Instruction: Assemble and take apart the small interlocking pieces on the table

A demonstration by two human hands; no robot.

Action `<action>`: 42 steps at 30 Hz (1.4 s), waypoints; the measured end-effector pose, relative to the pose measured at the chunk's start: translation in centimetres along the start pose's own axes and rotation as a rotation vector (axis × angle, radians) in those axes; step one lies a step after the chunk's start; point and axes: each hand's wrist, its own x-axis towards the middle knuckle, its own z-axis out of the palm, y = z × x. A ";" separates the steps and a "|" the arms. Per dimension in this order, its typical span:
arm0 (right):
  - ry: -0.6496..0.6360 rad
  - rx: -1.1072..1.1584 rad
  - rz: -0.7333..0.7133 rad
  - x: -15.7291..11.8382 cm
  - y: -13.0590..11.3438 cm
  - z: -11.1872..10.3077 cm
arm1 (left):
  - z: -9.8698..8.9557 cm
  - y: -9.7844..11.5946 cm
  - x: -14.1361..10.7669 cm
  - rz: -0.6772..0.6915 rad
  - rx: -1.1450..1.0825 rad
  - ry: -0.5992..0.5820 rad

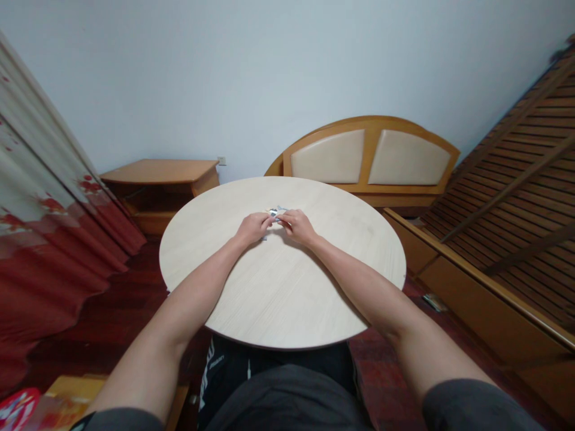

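Note:
Both hands meet above the far half of a round pale table. My left hand is closed, its fingertips pinching a small grey and white piece from the left. From the right, my right hand pinches the same small piece, fingers also closed. What the piece is cannot be made out at this size. More small bluish-grey bits show just behind the fingertips, partly hidden by them. A tiny dark item lies on the table beside my left hand.
Behind the table stand a wooden cabinet at left and a padded headboard against the wall. Red and white curtains hang at left. Wooden slats lean at right above a long wooden frame. A cardboard box sits at lower left.

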 end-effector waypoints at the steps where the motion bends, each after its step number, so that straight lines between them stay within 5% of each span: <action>1: 0.001 -0.001 -0.001 0.0 0.0 0.0 | 0.0 0.0 0.0 0.002 0.004 -0.001; 42: -0.026 0.098 0.003 0.0 -1.1 -0.7 | 0.2 -0.9 0.3 0.133 0.065 0.104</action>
